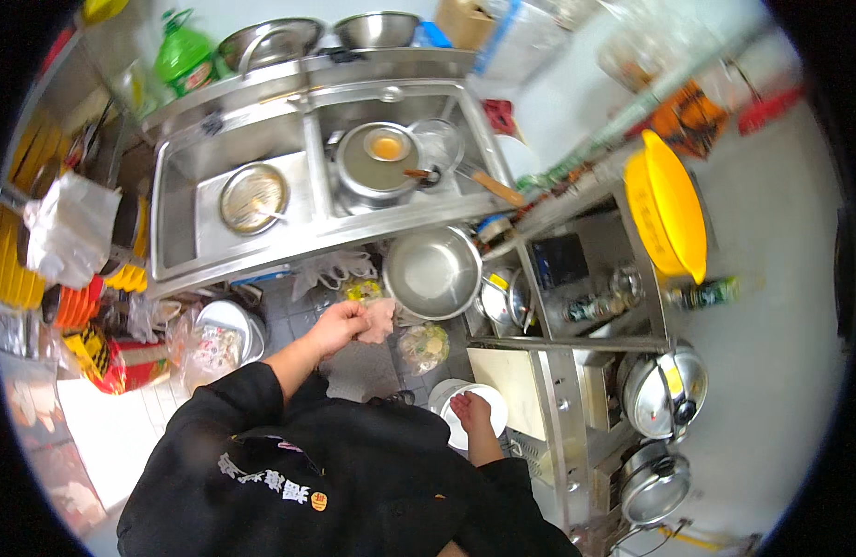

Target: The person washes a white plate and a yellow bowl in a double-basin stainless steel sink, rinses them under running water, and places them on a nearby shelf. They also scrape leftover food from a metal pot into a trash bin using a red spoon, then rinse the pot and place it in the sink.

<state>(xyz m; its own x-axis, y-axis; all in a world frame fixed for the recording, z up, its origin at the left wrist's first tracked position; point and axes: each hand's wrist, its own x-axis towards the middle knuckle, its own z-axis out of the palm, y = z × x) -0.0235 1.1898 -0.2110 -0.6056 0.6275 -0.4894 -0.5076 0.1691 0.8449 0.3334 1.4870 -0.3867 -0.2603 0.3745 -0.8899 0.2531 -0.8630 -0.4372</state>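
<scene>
My left hand (340, 327) pinches a thin, limp pinkish piece (378, 320) between thumb and fingers; whether it is meat or cloth I cannot tell. Just beyond it sits a wide steel bowl (432, 273), below the sink's front edge. A clear bag of greenish food (423, 347) lies nearer to me, between my hands. My right hand (472, 412) is over a round white container (493, 405), its fingers curled in; anything inside them is hidden.
The double steel sink (233, 249) holds a round strainer (254, 198) and a lidded pot (377, 176). A steel counter with a white board (508, 386) stands at right, by a yellow basket (667, 204) and pots (664, 390). A white bucket (231, 320) stands at left.
</scene>
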